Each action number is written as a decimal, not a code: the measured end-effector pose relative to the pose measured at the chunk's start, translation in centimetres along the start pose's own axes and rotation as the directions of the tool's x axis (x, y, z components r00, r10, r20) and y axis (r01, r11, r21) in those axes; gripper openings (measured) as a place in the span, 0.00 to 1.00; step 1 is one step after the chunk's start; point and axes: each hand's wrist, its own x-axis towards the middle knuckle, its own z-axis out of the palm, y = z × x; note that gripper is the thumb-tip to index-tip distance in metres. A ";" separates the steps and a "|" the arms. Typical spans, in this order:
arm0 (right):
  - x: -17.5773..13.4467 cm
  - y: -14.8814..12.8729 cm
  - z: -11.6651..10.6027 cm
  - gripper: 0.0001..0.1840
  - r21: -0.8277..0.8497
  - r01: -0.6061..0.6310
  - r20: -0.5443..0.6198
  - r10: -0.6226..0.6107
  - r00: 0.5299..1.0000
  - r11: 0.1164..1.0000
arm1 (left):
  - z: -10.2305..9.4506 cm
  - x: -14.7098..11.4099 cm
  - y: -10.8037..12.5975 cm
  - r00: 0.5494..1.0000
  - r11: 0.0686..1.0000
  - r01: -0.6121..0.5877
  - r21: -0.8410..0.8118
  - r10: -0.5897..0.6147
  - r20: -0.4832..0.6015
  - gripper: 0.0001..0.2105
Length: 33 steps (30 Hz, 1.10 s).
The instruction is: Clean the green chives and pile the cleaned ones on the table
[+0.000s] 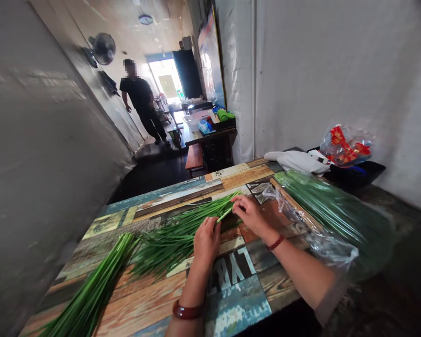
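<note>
Several pale-ended chives (225,215) stick out of my left hand (206,238), which is closed around them near the middle of the table. My right hand (250,215) pinches at the pale ends, its thumb and forefinger bent together. Beneath and beyond both hands lies a loose pile of green chives (171,238), spread with the pale ends toward the right. A separate neat bundle of chives (94,288) rests at the table's left front. Whatever is between my right fingertips is too small to make out exactly.
To the right, a clear plastic bag (337,220) of chives lies beside a wooden stick (296,206). Behind it are a white cloth (298,160) and a red-marked plastic package (347,145). A person (138,96) stands in the aisle near another table (196,133).
</note>
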 end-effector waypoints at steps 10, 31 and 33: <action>0.8 -1.1 -1.6 0.08 -0.124 0.126 -0.002 -0.127 0.992 0.984 | -0.2 0.4 0.0 1.000 0.995 -0.014 -0.095 0.013 -0.011 0.10; 0.1 -0.3 -0.4 0.12 -0.213 0.054 0.095 -0.035 0.995 0.976 | -1.6 0.2 1.1 0.973 0.901 -0.193 0.389 0.226 -0.041 0.07; 0.2 -0.4 -0.8 0.14 -0.155 0.000 0.042 0.006 0.999 0.988 | -1.6 0.2 1.1 0.976 0.900 -0.183 0.396 0.213 -0.034 0.07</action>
